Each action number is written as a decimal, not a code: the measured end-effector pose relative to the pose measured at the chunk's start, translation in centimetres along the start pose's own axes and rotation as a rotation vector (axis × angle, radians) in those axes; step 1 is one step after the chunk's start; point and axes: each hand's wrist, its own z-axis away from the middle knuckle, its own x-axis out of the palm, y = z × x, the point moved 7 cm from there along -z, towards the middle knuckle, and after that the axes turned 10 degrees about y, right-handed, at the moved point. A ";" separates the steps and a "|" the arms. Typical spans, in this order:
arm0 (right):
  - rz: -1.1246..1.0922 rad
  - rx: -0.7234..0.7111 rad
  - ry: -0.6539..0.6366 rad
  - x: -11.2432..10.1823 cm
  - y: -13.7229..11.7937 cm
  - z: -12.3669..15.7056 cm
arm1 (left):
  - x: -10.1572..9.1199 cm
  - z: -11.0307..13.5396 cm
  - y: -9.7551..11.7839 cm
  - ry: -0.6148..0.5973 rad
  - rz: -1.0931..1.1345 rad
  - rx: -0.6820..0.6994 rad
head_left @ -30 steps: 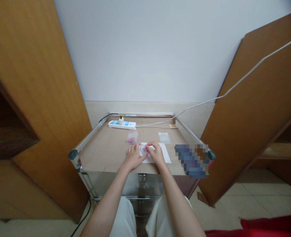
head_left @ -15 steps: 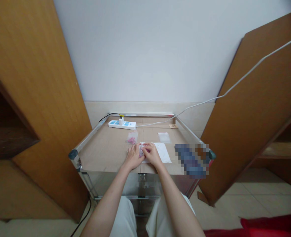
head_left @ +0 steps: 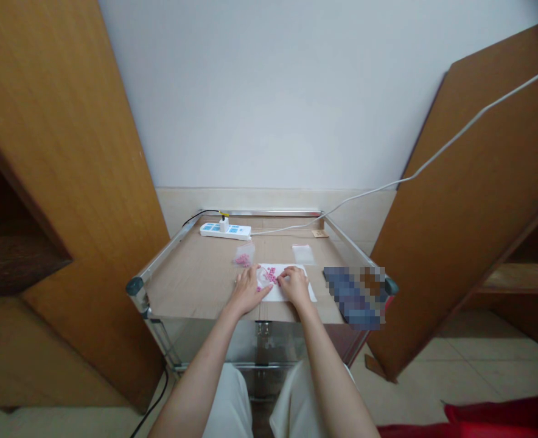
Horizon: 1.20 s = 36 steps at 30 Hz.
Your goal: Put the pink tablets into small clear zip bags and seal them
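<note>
Home room: wooden wardrobe doors (head_left: 68,182) standing open, beige floor tiles (head_left: 479,365), power strip (head_left: 226,231) on metal cart (head_left: 159,261).

Left hand (head_left: 247,291) lies at the edge of a white paper sheet (head_left: 291,271); right hand (head_left: 295,287) sits on it beside scattered pink beads (head_left: 271,275). Clear bag of pink beads (head_left: 244,256) lies just beyond, on a cardboard-topped cart (head_left: 191,280); second clear bag (head_left: 303,254) further right.

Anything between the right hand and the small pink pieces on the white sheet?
Nothing visible. The fingers of the right hand are right beside the small pink pieces on the white sheet. A clear plastic piece lies on their far side, by the left hand.
</note>
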 end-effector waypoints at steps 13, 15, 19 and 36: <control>0.055 -0.025 -0.060 0.0 -0.5 0.3 | -0.1 0.0 0.1 0.022 0.015 0.018; 0.061 -0.022 -0.054 0.0 -0.4 0.3 | -0.1 0.0 0.1 0.026 0.016 0.021; 0.090 -0.003 -0.042 0.1 -0.1 0.2 | -0.1 0.0 0.0 0.027 0.012 0.015; 0.042 -0.015 0.028 0.5 0.5 -0.2 | 0.1 0.0 -0.2 -0.004 -0.005 -0.007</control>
